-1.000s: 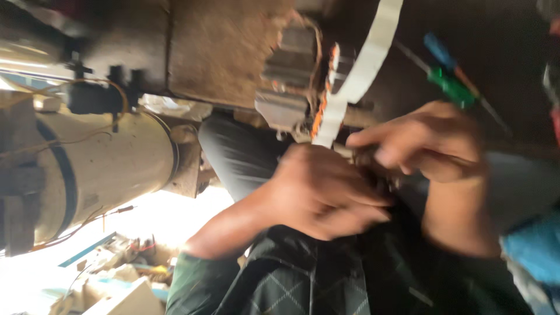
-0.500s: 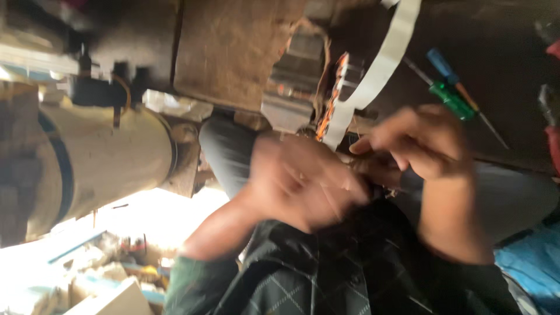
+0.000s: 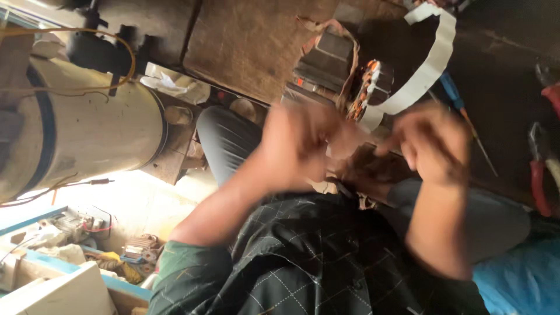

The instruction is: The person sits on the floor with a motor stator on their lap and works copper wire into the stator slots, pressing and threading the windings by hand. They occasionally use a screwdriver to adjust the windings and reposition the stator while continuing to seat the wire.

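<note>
Blur smears both hands, so I cannot tell how the left hand [image 3: 300,146] or right hand [image 3: 434,143] grips, nor what lies between them. Just above them sits a motor stator [image 3: 344,76]. A white strip [image 3: 429,70] arcs lengthwise from the stator up to the top edge.

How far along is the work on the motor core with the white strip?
Done: the motor core already carries copper windings. In hand: the left hand and right hand meet just below it, too blurred to show any grip. Left: the white strip curls loose from the core; the screwdriver and pliers lie untouched beside it.
</note>
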